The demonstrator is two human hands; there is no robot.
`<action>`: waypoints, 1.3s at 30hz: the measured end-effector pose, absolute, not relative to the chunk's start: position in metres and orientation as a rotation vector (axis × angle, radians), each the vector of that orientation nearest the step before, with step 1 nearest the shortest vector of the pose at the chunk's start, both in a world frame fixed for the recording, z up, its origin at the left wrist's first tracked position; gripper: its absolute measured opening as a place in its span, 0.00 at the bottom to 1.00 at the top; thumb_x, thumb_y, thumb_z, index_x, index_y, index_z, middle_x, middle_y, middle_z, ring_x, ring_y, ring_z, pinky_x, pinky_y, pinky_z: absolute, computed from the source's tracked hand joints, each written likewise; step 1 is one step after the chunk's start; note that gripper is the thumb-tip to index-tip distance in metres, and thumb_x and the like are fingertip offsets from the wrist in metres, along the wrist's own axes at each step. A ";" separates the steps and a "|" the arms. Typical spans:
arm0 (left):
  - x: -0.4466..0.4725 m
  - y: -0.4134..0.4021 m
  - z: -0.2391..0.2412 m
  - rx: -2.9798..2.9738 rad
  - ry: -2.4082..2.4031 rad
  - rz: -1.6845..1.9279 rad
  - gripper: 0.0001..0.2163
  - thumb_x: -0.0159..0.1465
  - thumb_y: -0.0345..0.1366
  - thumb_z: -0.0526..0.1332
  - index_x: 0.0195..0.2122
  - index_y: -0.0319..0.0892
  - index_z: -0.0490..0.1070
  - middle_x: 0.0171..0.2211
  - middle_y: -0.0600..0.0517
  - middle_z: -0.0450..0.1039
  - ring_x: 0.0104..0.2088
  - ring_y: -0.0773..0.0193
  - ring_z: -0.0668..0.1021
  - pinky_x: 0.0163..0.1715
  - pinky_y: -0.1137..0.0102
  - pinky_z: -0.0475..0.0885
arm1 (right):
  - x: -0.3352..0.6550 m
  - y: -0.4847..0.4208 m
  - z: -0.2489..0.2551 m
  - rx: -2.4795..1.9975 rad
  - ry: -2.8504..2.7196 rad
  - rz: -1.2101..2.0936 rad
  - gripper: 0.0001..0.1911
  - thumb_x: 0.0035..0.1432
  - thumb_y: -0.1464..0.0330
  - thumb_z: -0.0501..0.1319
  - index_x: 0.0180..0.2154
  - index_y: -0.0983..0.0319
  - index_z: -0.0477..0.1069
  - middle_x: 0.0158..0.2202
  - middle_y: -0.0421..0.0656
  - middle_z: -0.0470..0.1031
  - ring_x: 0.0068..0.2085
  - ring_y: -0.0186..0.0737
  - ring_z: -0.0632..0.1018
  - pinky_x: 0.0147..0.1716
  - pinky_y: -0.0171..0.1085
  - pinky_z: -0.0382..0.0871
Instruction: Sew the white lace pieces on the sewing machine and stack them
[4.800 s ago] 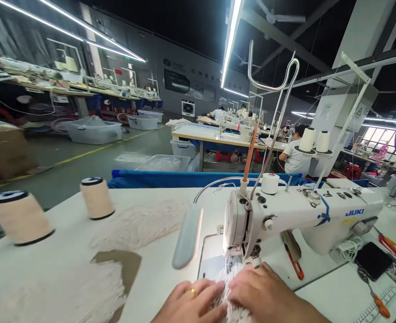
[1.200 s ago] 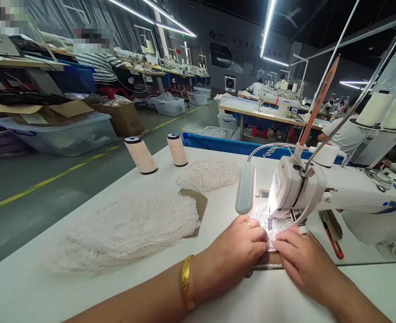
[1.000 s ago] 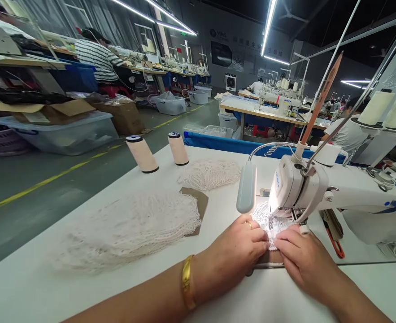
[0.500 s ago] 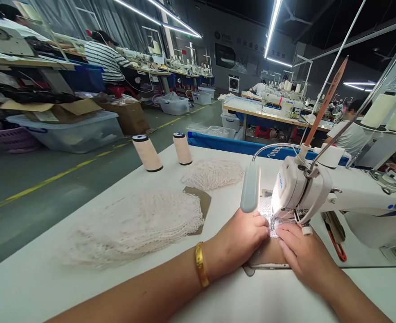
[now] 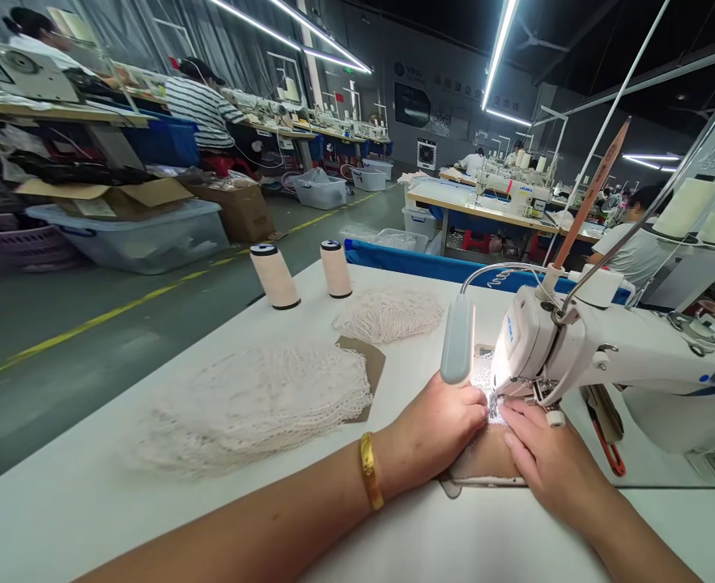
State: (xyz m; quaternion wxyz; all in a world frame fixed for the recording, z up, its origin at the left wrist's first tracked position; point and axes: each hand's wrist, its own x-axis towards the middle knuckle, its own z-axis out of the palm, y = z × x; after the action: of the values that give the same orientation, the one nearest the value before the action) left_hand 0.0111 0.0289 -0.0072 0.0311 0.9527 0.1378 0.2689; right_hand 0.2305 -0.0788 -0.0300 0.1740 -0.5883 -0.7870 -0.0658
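Note:
A white sewing machine stands on the white table. A small piece of white lace lies under its needle, lit by the grey lamp. My left hand, with a gold bangle on the wrist, rests curled on the lace at the left of the needle. My right hand lies flat with its fingers pressed on the lace at the right. A brown card shows between the two hands.
A big pile of white lace lies on a brown card at my left, a smaller pile behind it. Two cream thread cones stand at the far edge. Red-handled scissors lie under the machine arm. Other people sit at benches beyond.
Both hands have slid forward toward the needle, and most of the lace has passed under the machine head. The brown card between the hands is more exposed.

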 end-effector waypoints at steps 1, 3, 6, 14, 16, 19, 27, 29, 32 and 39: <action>0.011 0.029 -0.007 2.929 0.422 0.835 0.14 0.74 0.28 0.53 0.39 0.42 0.79 0.35 0.49 0.78 0.38 0.58 0.77 0.46 0.62 0.71 | 0.230 -0.079 -0.030 -1.663 -2.231 -0.188 0.22 0.72 0.68 0.56 0.63 0.60 0.74 0.52 0.55 0.81 0.55 0.57 0.79 0.49 0.54 0.80; 0.011 0.030 -0.007 2.922 0.430 0.838 0.13 0.74 0.28 0.54 0.38 0.42 0.78 0.36 0.49 0.78 0.38 0.58 0.77 0.46 0.62 0.71 | 0.230 -0.078 -0.030 -1.658 -2.227 -0.196 0.22 0.72 0.68 0.56 0.63 0.60 0.74 0.53 0.54 0.82 0.55 0.57 0.80 0.49 0.53 0.81; 0.008 0.031 -0.004 2.932 0.507 0.796 0.10 0.74 0.31 0.56 0.40 0.41 0.76 0.40 0.48 0.77 0.41 0.57 0.77 0.45 0.62 0.71 | 0.230 -0.079 -0.027 -1.636 -2.218 -0.208 0.21 0.72 0.69 0.55 0.62 0.60 0.74 0.53 0.54 0.82 0.55 0.57 0.80 0.48 0.53 0.81; -0.002 0.013 0.021 2.911 0.572 0.725 0.19 0.70 0.41 0.65 0.22 0.41 0.69 0.29 0.50 0.70 0.31 0.59 0.71 0.33 0.65 0.65 | 0.222 -0.086 -0.010 -1.247 -2.247 -0.085 0.21 0.70 0.77 0.53 0.60 0.59 0.70 0.53 0.50 0.81 0.54 0.50 0.80 0.51 0.48 0.79; -0.004 0.011 0.024 2.834 0.438 0.753 0.17 0.72 0.37 0.62 0.24 0.41 0.69 0.31 0.50 0.70 0.31 0.61 0.71 0.32 0.65 0.65 | 0.217 -0.087 -0.007 -1.173 -2.285 -0.002 0.21 0.69 0.78 0.52 0.59 0.59 0.69 0.51 0.49 0.81 0.51 0.48 0.80 0.49 0.46 0.78; -0.005 0.014 0.019 2.821 0.431 0.711 0.11 0.71 0.27 0.57 0.30 0.41 0.69 0.34 0.50 0.73 0.32 0.61 0.72 0.32 0.66 0.66 | 0.216 -0.088 -0.006 -1.233 -2.361 0.010 0.18 0.66 0.80 0.53 0.51 0.58 0.72 0.44 0.46 0.79 0.44 0.47 0.78 0.41 0.43 0.75; -0.005 0.022 0.013 2.882 0.465 0.697 0.11 0.68 0.24 0.58 0.27 0.41 0.68 0.36 0.49 0.73 0.34 0.60 0.74 0.34 0.66 0.69 | 0.227 -0.088 -0.008 -1.420 -2.275 -0.223 0.16 0.61 0.82 0.51 0.39 0.58 0.69 0.37 0.44 0.76 0.34 0.44 0.72 0.32 0.40 0.66; -0.002 0.026 0.014 2.890 0.420 0.703 0.08 0.69 0.26 0.58 0.33 0.41 0.72 0.39 0.48 0.75 0.39 0.58 0.76 0.41 0.63 0.72 | 0.223 -0.089 -0.008 -1.307 -2.263 -0.188 0.19 0.62 0.82 0.51 0.48 0.58 0.69 0.42 0.46 0.78 0.40 0.46 0.76 0.35 0.41 0.69; 0.001 0.028 0.015 2.957 0.506 0.650 0.04 0.70 0.32 0.61 0.37 0.40 0.74 0.39 0.47 0.75 0.39 0.56 0.76 0.42 0.61 0.72 | 0.216 -0.089 -0.008 -1.179 -2.308 -0.118 0.26 0.63 0.81 0.51 0.59 0.59 0.65 0.51 0.48 0.78 0.50 0.48 0.77 0.45 0.43 0.72; 0.001 0.010 0.018 2.985 0.550 0.692 0.17 0.68 0.35 0.64 0.22 0.41 0.67 0.31 0.48 0.71 0.32 0.59 0.70 0.32 0.63 0.65 | 0.229 -0.086 -0.005 -1.522 -2.169 -0.472 0.13 0.61 0.81 0.54 0.30 0.58 0.68 0.28 0.43 0.68 0.34 0.46 0.69 0.34 0.41 0.61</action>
State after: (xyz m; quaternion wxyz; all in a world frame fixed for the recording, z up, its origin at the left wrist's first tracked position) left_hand 0.0010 0.0098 0.0177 0.0140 0.9588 0.1768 0.2221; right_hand 0.2289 -0.0861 -0.0051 0.2230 -0.5512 -0.7856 -0.1711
